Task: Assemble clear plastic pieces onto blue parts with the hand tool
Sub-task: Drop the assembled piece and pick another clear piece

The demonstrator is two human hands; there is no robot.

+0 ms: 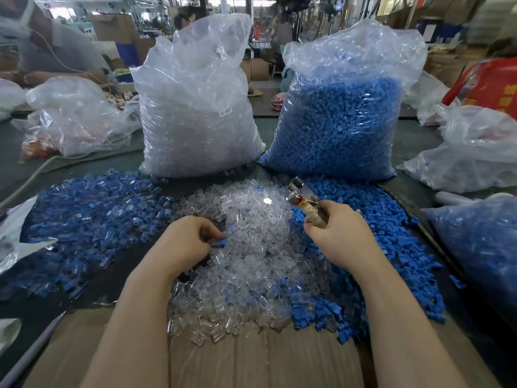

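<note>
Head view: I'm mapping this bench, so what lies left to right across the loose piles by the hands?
Pile of assembled pieces → left hand → clear pieces → right hand holding hand tool → blue parts

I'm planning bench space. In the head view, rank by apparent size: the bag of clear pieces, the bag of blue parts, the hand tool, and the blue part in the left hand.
1. Bag of clear pieces and bag of blue parts: alike, unranked.
2. Hand tool.
3. Blue part pinched by the left hand.
</note>
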